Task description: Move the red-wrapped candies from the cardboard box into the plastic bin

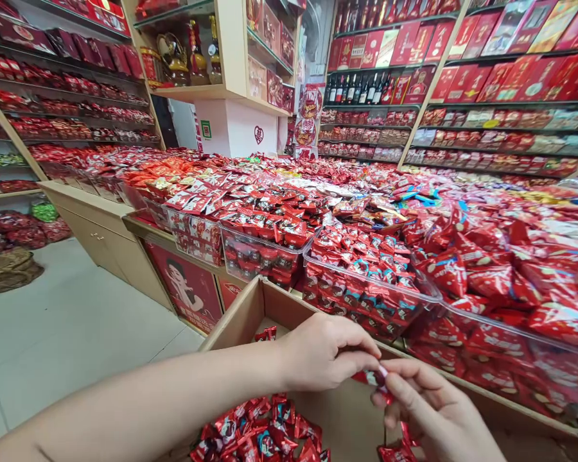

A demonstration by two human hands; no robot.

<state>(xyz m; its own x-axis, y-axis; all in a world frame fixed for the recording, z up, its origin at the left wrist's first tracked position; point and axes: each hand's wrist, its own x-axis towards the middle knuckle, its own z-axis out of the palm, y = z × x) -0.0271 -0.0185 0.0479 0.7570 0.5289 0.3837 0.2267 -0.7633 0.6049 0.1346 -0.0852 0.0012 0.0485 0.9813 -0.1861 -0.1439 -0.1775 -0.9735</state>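
Over an open cardboard box, my left hand reaches across from the left, thumb and fingers pinched at one end of a small red wrapped candy. The other end of it is between the thumb and fingers of my right hand. Part of the wrapper is hidden by my fingers. Below my left forearm, a pile of red wrapped candies lies on the bottom of the box. More candies lie beneath my right hand, and a small one shows behind my left wrist.
Clear plastic bins heaped with red candies line the counter just beyond the box. Larger red packets fill the bin at right. Shelves of bottles and red boxes stand behind. Pale tiled floor lies at left, with a woven sack.
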